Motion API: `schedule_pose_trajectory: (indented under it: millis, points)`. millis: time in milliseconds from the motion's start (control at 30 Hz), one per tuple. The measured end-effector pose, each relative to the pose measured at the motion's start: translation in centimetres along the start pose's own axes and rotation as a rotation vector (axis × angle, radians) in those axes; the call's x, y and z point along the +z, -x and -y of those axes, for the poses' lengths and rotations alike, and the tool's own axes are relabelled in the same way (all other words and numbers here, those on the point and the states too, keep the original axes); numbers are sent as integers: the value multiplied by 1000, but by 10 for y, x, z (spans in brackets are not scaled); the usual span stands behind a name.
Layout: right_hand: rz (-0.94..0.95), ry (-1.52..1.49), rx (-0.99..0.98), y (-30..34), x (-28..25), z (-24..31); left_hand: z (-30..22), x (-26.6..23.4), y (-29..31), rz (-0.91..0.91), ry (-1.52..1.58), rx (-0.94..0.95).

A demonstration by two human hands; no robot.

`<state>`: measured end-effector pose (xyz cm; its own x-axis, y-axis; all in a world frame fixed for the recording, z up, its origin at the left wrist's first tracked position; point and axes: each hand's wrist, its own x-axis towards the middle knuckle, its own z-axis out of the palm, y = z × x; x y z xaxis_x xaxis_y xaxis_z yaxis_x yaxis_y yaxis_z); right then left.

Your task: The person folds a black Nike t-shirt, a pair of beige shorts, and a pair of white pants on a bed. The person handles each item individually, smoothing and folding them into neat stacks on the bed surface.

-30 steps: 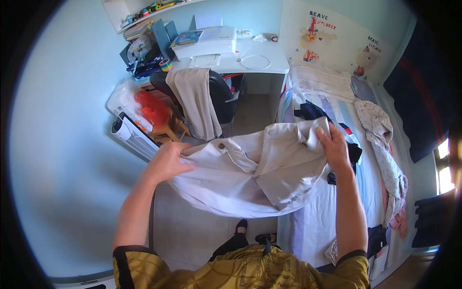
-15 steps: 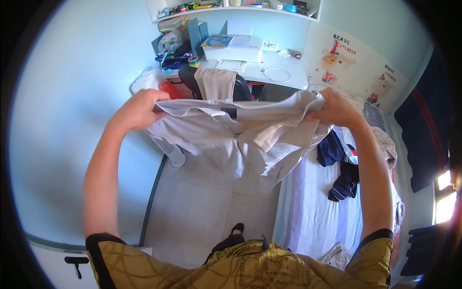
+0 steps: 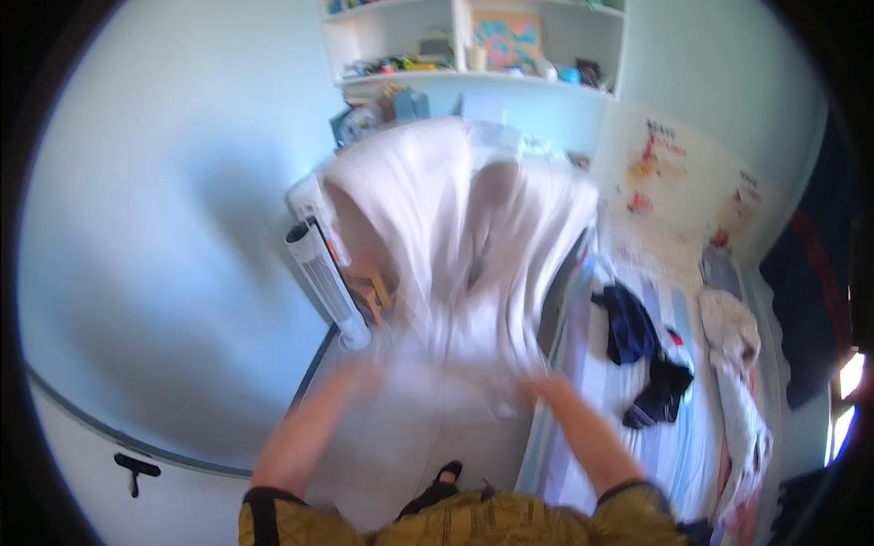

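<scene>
Where the forearms come up from the lower edge, motion blur smears both hands: left hand [image 3: 364, 375] and right hand [image 3: 539, 387] each seem closed on the lower edge of a pale garment [image 3: 455, 255], though fingers cannot be made out. Garment billows upward in midair between them, over the floor [image 3: 401, 446], hiding the desk behind. Right of it, bed [image 3: 583, 437], striped, cut off low; dark clothes [image 3: 637, 346] and pale clothes [image 3: 733, 364] lie on it. Left, white fan [image 3: 323, 273], partly covered. Farthest, wall shelves [image 3: 473, 45] holding small coloured items, indistinct.
</scene>
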<state>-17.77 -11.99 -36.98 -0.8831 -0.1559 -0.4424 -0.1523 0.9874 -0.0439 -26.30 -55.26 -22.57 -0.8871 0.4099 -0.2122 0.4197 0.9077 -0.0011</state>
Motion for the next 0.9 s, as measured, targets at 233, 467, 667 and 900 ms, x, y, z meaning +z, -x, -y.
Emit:
schedule_pose_trajectory:
  millis: [233, 467, 667, 900]
  points:
    - [-203, -530, -114, -4, -60, 80, 73, 57, 36, 333, 258, -4]
    - [-1176, -449, 256, 36, -331, 60, 21, -235, 31, -878, 231, -4]
    - [-309, -34, -19, 7, -75, 9, 10, -31, 32, -487, 97, 5]
    - [-89, -620, -334, 26, -86, 60, 88, 34, 54, 331, 387, 164]
